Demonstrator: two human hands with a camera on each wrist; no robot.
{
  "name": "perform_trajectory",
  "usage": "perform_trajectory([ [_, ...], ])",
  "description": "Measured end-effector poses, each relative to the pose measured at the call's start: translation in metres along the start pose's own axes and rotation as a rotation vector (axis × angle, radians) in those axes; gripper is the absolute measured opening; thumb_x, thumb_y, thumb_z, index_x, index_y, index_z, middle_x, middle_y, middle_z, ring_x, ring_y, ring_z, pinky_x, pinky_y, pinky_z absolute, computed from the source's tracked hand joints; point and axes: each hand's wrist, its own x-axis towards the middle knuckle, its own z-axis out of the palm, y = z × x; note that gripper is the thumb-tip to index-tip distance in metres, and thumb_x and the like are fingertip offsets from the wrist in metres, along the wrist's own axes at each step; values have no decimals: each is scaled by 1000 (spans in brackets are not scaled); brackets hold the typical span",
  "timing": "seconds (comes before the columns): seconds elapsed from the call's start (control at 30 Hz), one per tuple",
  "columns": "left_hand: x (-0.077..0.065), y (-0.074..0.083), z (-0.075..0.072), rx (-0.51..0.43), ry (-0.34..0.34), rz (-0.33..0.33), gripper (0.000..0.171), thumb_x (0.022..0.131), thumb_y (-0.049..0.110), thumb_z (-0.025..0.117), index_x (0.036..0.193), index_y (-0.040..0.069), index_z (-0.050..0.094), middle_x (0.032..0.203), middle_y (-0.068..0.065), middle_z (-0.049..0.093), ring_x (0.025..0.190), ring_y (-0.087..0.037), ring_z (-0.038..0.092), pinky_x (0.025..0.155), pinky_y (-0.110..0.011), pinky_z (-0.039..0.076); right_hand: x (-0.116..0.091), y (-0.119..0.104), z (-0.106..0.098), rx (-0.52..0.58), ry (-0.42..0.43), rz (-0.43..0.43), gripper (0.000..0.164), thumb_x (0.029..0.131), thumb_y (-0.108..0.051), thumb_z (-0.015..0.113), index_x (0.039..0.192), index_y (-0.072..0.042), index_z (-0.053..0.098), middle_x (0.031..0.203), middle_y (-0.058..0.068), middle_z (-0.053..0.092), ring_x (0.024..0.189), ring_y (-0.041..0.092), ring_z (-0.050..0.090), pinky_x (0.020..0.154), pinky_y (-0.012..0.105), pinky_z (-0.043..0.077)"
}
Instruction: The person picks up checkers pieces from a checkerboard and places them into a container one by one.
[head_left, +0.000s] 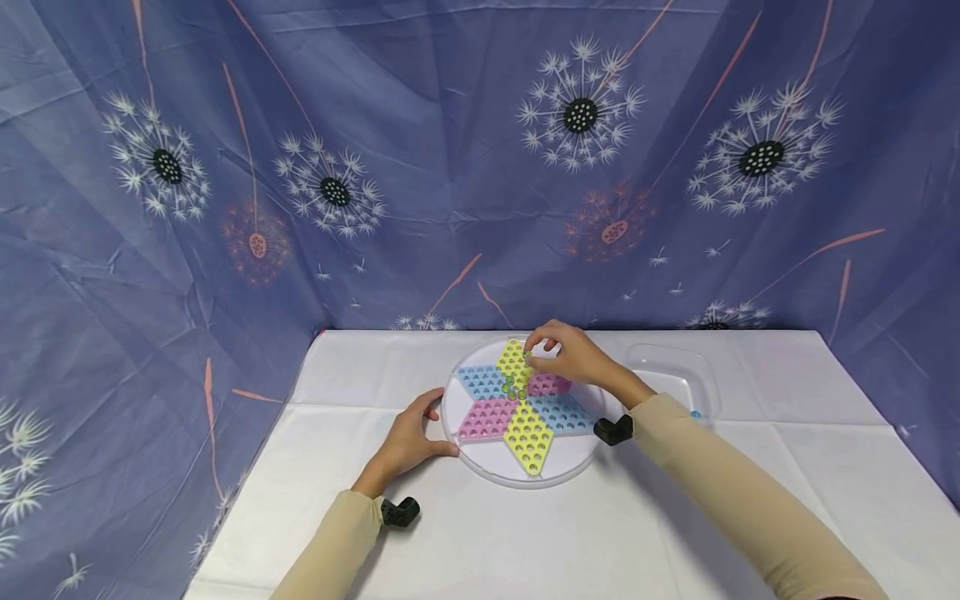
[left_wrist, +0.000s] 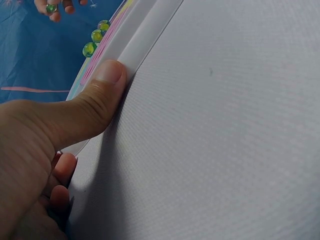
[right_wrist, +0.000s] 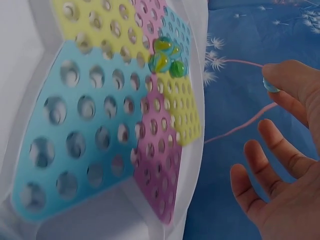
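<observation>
A round white Chinese checkers board (head_left: 480,462) lies on the table, with a star of yellow, pink and blue holed sections. My left hand (head_left: 408,437) holds its left rim; the thumb (left_wrist: 102,90) lies along the edge in the left wrist view. Above the far yellow point, my right hand (head_left: 572,356) pinches a greenish-blue glass marble (right_wrist: 270,86) between thumb and index finger, its other fingers spread loosely. Several green and yellow marbles (right_wrist: 162,61) sit clustered in holes near the star's middle.
To the right of the board stands a clear plastic tray (head_left: 705,375), partly behind the right forearm, with a blue marble (head_left: 696,414) at its near edge. A white cloth (head_left: 570,542) covers the table. Blue dandelion-print curtain (head_left: 465,167) hangs behind and at the sides.
</observation>
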Motion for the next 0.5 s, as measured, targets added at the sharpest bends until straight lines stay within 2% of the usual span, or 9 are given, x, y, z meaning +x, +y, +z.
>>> perform_trajectory([
  [0.13, 0, -1, 0, 0, 0, 6, 109, 66, 23, 99, 156, 7, 41, 110, -4, 58, 101, -22, 51, 99, -45, 39, -7, 3, -8, -21, 26, 10, 15, 92, -20, 79, 107, -20, 75, 116, 6, 62, 99, 26, 57, 81, 42, 51],
  [0.37, 0, 0, 0, 2, 11, 28, 108, 66, 23, 99, 155, 5, 42, 109, -5, 58, 100, -23, 52, 97, -47, 40, -22, 9, -22, -36, 51, 15, 17, 92, -19, 79, 108, -20, 75, 117, 5, 63, 100, 27, 59, 82, 44, 51],
  [0.5, 0, 0, 0, 2, 10, 13, 108, 65, 23, 99, 156, 7, 42, 109, -4, 58, 101, -22, 52, 98, -46, 40, -32, 14, -32, -36, 67, 43, 16, 92, -22, 79, 108, -22, 75, 118, 3, 62, 100, 25, 60, 82, 44, 51],
])
